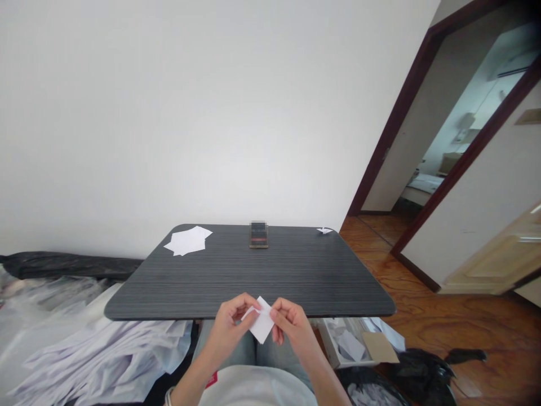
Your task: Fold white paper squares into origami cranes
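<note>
A small white piece of folded paper (262,325) is held up at the near edge of the dark table, over my lap. My left hand (234,322) pinches its left side between thumb and fingers. On the other side, my right hand (291,320) grips the right edge, with the thumb in front. The paper is turned like a diamond, with a folded flap near its top left. Parts of its edges are hidden behind my fingertips.
On the dark table (236,276) lie loose white paper sheets (188,241) at back left, a phone (258,234) at back centre and a small folded paper figure (324,230) at back right. Below right stands a box (333,349) of papers; white cloth-like sheets (114,361) lie left.
</note>
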Demonstrator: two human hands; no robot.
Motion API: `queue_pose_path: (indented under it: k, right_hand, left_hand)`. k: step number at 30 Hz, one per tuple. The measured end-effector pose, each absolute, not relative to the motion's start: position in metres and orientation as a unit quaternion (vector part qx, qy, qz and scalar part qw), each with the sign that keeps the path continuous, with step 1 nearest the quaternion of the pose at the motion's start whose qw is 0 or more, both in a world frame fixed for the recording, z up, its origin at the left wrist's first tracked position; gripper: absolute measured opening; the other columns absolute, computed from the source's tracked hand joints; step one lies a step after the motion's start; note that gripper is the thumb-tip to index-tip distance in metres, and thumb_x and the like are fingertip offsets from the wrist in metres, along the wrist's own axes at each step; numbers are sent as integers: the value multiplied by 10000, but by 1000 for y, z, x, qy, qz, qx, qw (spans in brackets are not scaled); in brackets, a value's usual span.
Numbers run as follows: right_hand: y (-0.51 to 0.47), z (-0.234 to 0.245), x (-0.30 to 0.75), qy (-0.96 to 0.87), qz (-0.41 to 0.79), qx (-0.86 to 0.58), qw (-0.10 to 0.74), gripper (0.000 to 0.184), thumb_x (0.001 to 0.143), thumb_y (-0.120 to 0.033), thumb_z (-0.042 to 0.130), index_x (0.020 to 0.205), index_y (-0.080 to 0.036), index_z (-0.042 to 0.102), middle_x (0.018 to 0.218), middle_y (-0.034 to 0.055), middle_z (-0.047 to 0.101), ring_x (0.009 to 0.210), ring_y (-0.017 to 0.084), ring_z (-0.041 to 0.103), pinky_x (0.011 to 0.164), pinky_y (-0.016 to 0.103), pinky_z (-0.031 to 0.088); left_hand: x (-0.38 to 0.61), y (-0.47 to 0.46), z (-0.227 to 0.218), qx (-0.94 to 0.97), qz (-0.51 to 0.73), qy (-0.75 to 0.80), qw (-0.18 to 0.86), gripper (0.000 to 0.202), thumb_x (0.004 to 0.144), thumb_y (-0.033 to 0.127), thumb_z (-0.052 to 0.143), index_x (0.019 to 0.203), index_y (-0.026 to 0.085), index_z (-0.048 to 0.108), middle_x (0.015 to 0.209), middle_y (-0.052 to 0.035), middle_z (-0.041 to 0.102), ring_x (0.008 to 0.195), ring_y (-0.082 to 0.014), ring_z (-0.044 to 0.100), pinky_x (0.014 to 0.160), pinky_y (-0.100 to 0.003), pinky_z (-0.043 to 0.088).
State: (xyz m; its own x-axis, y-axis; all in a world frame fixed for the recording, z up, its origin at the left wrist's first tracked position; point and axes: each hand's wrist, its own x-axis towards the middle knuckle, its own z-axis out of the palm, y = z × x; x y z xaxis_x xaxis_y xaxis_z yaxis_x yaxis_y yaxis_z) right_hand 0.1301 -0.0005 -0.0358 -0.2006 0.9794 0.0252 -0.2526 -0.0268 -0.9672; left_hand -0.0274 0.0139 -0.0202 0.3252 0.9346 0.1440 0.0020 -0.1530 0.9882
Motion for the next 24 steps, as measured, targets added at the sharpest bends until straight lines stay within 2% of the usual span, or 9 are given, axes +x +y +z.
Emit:
queue_pose_path:
  k: [19, 24]
  right_hand:
    - [0, -45, 128, -472, 628, -360, 503, 358, 718, -485, 634, 641, -157, 514, 366, -52, 525, 282, 43, 358, 328, 153, 255]
    - [0, -43, 128, -472, 624, -360, 508, 377, 718, -508, 622, 639, -162, 496, 388, -34, 560, 283, 49, 382, 330, 159, 276]
  left_hand:
    - [-26, 11, -16, 614, 437, 394, 527, 229, 717, 349, 622, 682, 134, 549, 578, 1, 569, 539, -108, 499, 521, -203, 353]
    - [-23, 10, -17, 607, 461, 382, 522, 244, 722, 343, 630, 712, 164, 465, 576, 29, 549, 522, -95, 484, 506, -190, 349]
